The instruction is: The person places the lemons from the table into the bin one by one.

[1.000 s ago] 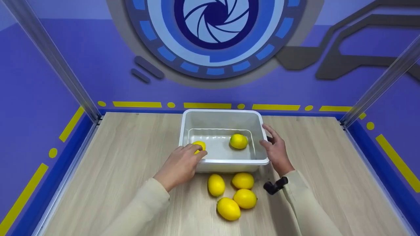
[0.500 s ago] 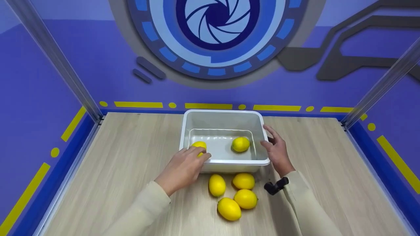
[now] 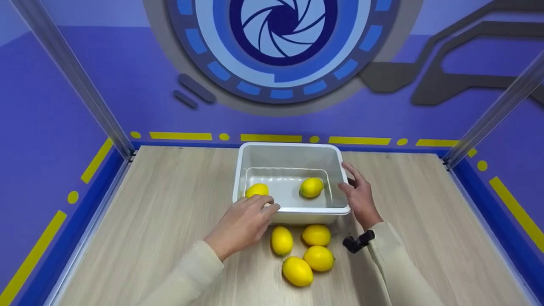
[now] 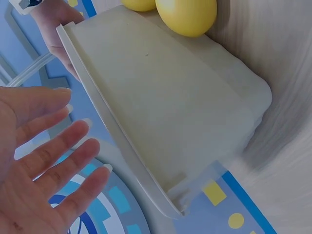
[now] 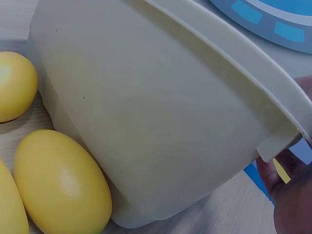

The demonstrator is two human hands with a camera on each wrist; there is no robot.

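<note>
A white plastic bin (image 3: 312, 210) stands at the back of the table. Inside it are two lemons: one lemon (image 3: 257, 190) at the left, partly behind my left hand, and another lemon (image 3: 312, 187) at the right. My left hand (image 3: 246, 219) hovers over the bin's near left rim; the left wrist view shows its fingers spread and the palm bare. With its thumb and fingers, my right hand (image 3: 359, 196) grips the bin's right rim. In the right wrist view only part of that hand shows past the bin's corner.
Several lemons lie on the wooden table (image 3: 178, 187) in front of the bin, the nearest lemon (image 3: 297, 271) toward me. A black device (image 3: 358, 241) sits at the right wrist. Behind the bin rises a blue printed wall (image 3: 127, 76), with metal posts at both corners.
My left hand has let go of the left lemon and drawn back toward the near rim, leaving that lemon in the bin. The right lemon rolled slightly. My right hand keeps its place.
</note>
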